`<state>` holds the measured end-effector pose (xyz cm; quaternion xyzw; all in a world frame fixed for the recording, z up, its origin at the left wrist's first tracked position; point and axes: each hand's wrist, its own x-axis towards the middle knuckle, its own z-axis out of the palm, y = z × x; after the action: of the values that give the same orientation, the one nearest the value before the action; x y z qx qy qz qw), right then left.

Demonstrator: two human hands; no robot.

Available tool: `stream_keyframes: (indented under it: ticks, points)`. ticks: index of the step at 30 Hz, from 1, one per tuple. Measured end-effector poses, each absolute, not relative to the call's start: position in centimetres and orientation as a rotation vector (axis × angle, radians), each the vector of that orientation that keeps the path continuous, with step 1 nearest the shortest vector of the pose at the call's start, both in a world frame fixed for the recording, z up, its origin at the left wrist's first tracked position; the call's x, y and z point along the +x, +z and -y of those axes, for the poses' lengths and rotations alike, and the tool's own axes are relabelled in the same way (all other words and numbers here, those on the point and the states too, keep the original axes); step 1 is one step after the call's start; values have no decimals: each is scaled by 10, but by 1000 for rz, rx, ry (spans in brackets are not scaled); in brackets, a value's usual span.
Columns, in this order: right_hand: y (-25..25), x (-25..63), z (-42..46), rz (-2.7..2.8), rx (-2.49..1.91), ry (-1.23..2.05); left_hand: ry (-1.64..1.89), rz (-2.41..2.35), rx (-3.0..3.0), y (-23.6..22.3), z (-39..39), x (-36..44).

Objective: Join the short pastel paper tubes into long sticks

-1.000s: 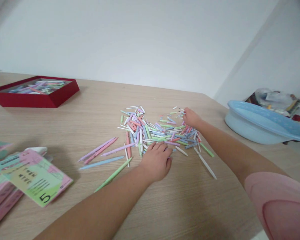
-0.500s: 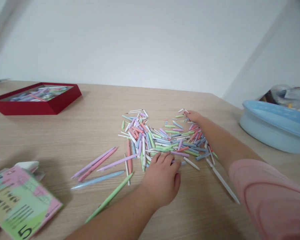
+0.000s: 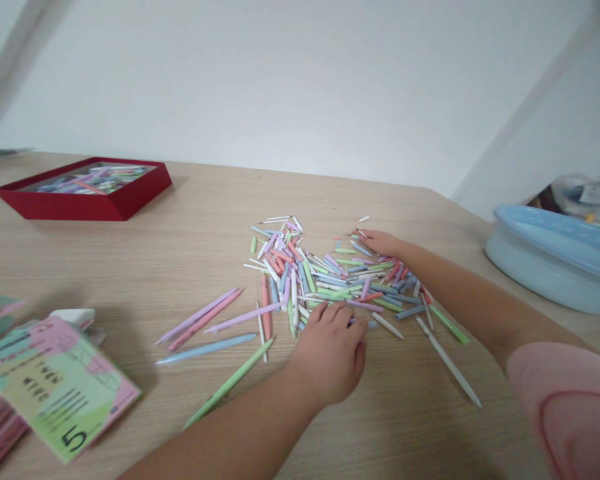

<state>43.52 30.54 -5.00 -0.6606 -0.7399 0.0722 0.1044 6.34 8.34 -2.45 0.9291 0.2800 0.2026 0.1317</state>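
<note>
A spread pile of pastel pen parts (image 3: 340, 280), with barrels, short tubes and thin white refills, lies mid-table. My left hand (image 3: 330, 353) rests palm down at the pile's near edge, fingers lying over the pieces; what is under them is hidden. At the pile's far right, my right hand (image 3: 383, 243) reaches in from the side. A thin white pen piece (image 3: 361, 233) sticks out at its fingertips, apparently pinched there. Left of the pile lie longer pens: a purple one (image 3: 197, 315), a pink one (image 3: 205, 320), a blue one (image 3: 205, 349) and a green one (image 3: 230, 380).
A red box (image 3: 75, 207) holding more pens stands at the back left. Near left are a green-and-pink card pack (image 3: 65, 393) and a white object (image 3: 75, 318). A light blue basin (image 3: 555, 267) sits at the right. A white pen (image 3: 450, 363) lies below my right forearm.
My right hand has moved left and nearer, the white piece moving with it. My left hand stays at the pile's near edge. The view has shifted slightly.
</note>
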Motion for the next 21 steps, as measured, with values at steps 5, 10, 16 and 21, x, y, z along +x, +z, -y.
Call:
stream_keyframes:
  ticks: [5,10,16,21]
  points:
    - [-40,435,-330,1943,-2063,38,573,-818,2673,-24,-83,62]
    - [-34,441,-388,1814,-2178,44,564,-815,2656,-25,-82,58]
    - [-44,431,-434,2017,-2049,121,587,-779,2657,-37,-87,59]
    - [-54,422,-429,2214,-1896,158,533,-761,2659,-39,-90,60]
